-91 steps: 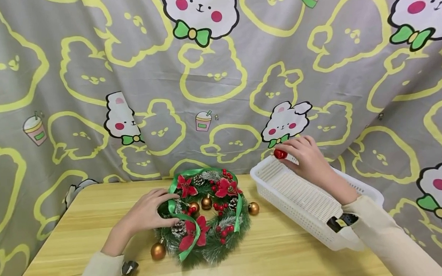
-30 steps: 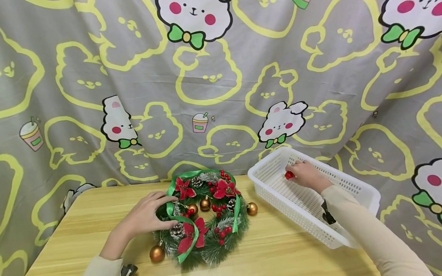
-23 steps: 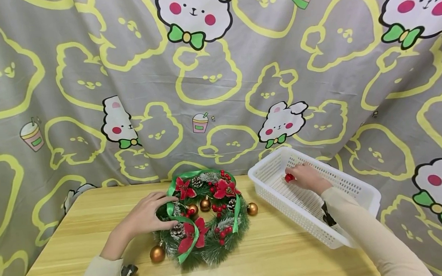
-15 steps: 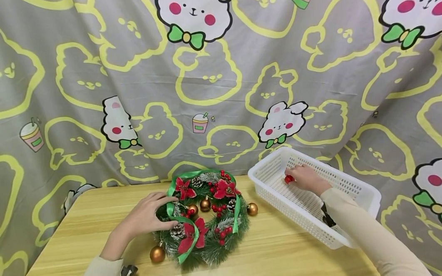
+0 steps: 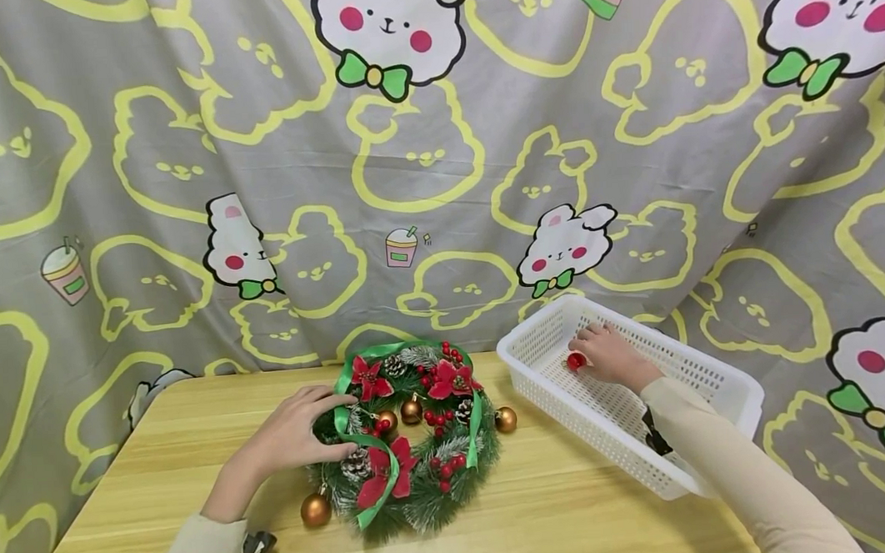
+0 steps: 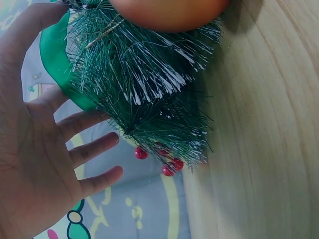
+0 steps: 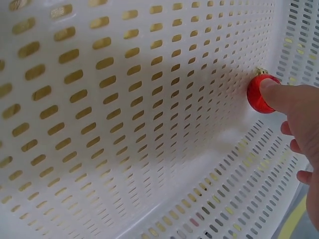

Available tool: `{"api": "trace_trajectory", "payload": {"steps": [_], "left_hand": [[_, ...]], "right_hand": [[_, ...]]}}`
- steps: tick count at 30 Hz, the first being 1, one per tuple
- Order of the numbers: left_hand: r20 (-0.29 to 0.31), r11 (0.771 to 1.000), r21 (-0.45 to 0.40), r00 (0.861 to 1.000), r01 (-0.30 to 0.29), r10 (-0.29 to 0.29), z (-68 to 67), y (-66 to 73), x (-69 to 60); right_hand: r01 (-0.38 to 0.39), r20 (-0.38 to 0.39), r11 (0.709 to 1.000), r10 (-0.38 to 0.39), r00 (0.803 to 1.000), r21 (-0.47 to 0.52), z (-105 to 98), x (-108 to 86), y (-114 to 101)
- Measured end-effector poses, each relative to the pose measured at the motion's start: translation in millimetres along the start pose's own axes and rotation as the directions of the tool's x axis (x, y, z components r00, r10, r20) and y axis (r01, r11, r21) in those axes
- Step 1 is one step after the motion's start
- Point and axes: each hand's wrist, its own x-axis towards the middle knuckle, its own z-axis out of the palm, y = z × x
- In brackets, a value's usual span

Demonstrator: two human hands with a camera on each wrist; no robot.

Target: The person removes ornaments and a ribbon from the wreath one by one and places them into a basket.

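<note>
My right hand [image 5: 614, 358] reaches down into a white perforated plastic basket [image 5: 597, 435]. It holds a small red Christmas bauble [image 5: 575, 360] low at the basket's far end. In the right wrist view the thumb lies on the front of the red bauble [image 7: 256, 97], gold cap upward; the fingers behind are partly hidden. A green Christmas wreath [image 5: 432, 507] with poinsettias, pinecones, berries and green ribbon lies on the table. At its left edge rests my left hand [image 5: 293, 433], and the left wrist view shows this hand [image 6: 40, 154] with fingers spread and straight against needles and ribbon.
Copper-coloured baubles lie around the wreath: one at its left front [image 5: 315, 510], one to its right [image 5: 506, 419], others inside the ring. The wooden table [image 5: 159, 458] ends against a grey cartoon-print curtain [image 5: 438, 185].
Since the earliest frame, my right hand has lowered the red bauble from above the basket's far rim into the basket. More of the bauble shows now. My left hand has stayed at the wreath.
</note>
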Motion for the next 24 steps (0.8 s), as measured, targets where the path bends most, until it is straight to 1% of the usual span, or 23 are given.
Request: {"api": "trace_trajectory", "payload": {"steps": [3, 7, 11, 16, 19, 24], "left_hand": [[0.001, 1.0, 0.002, 1.0, -0.001, 0.001, -0.3, 0.3, -0.1], [0.003, 1.0, 0.0, 1.0, 0.0, 0.0, -0.6, 0.6, 0.0], [0.006, 1.0, 0.0, 1.0, 0.002, -0.002, -1.0, 1.0, -0.2], [0.002, 1.0, -0.003, 1.0, -0.003, 0.003, -1.3, 1.8, -0.3], [-0.004, 1.0, -0.01, 1.0, -0.006, 0.006, -0.6, 1.9, -0.2], [-0.006, 1.0, -0.016, 1.0, -0.002, 0.002, -0.7, 1.6, -0.7]], "right_hand": [[0.0, -0.02, 1.0, 0.0, 1.0, -0.003, -1.1, -0.6, 0.3], [-0.013, -0.017, 1.0, 0.013, 1.0, 0.007, -5.7, -0.5, 0.5], [-0.02, -0.046, 1.0, 0.02, 0.999, -0.006, -10.9, 1.6, 3.8], [-0.051, -0.067, 0.999, 0.049, 0.997, -0.02, -18.0, 4.0, 8.2], [-0.063, -0.091, 0.998, 0.064, 0.994, 0.012, -26.6, 7.0, 7.7], [-0.053, -0.183, 0.994, 0.07, 0.981, 0.096, -49.6, 16.3, 0.6]]}}
